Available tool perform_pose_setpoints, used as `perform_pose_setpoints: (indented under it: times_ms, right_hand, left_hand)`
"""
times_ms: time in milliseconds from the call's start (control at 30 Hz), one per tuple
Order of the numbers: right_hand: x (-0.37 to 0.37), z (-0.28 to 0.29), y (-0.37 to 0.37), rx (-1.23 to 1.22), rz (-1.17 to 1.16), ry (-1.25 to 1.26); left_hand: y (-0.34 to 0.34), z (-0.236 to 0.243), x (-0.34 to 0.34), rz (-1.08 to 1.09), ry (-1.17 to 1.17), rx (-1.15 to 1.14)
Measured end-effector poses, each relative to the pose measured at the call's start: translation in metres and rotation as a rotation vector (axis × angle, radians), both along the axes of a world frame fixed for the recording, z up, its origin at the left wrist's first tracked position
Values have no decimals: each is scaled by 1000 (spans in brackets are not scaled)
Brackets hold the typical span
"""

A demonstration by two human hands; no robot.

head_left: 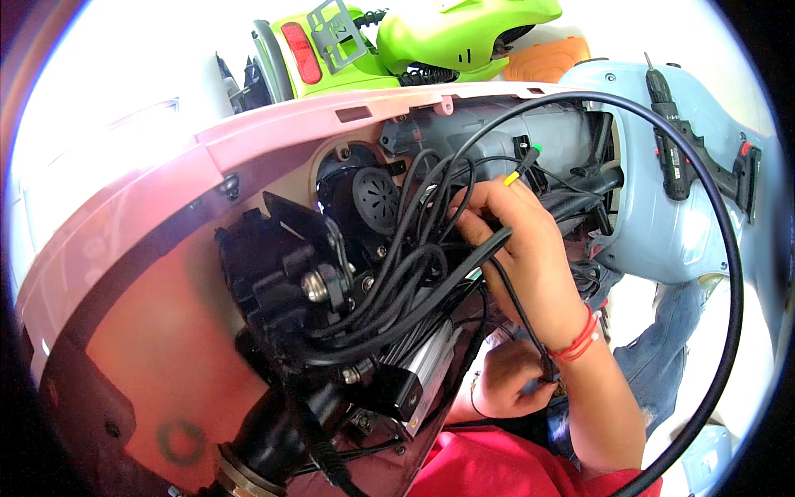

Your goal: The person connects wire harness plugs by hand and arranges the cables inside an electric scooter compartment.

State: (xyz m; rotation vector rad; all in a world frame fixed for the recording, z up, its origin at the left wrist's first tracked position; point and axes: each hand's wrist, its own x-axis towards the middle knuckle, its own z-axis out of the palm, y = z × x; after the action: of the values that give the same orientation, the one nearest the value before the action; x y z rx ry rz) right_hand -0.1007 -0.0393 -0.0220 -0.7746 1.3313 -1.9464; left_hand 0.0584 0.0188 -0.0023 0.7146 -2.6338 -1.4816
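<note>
My right hand (526,248), with a red string bracelet at its wrist, reaches into a bundle of black cables (414,240) inside a pink scooter body shell (273,124). Its thumb and index finger are pinched on thin black cables there. A yellow plug (515,176) and a green-tipped plug (535,151) poke up beside the knuckles. Lower down, my left hand (512,383) is closed on a thin black cable (517,302) that hangs down from the right hand. The left forearm is partly hidden behind the shell's edge.
A thick black cable (729,248) loops wide over the right side. A black cordless drill (679,149) lies on a light-blue scooter panel (633,224). Behind the shell are green scooter parts (447,37). A black round horn-like part (377,199) and silver bolts (315,286) stand inside.
</note>
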Motion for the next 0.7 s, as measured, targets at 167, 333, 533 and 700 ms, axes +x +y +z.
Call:
perform_pose_setpoints:
  times_ms: [167,333,533,700]
  right_hand:
    - [-2,6,-2,57,74,-69]
    - [-18,8,2,-26,183,-74]
    - [-32,7,13,59,332,67]
    - [-37,6,24,72,373,162]
  left_hand:
    - [2,4,-1,77,73,-103]
    - [-1,7,-2,49,55,-128]
    - [2,4,-3,59,62,-118]
    - [-2,4,0,-40,18,-105]
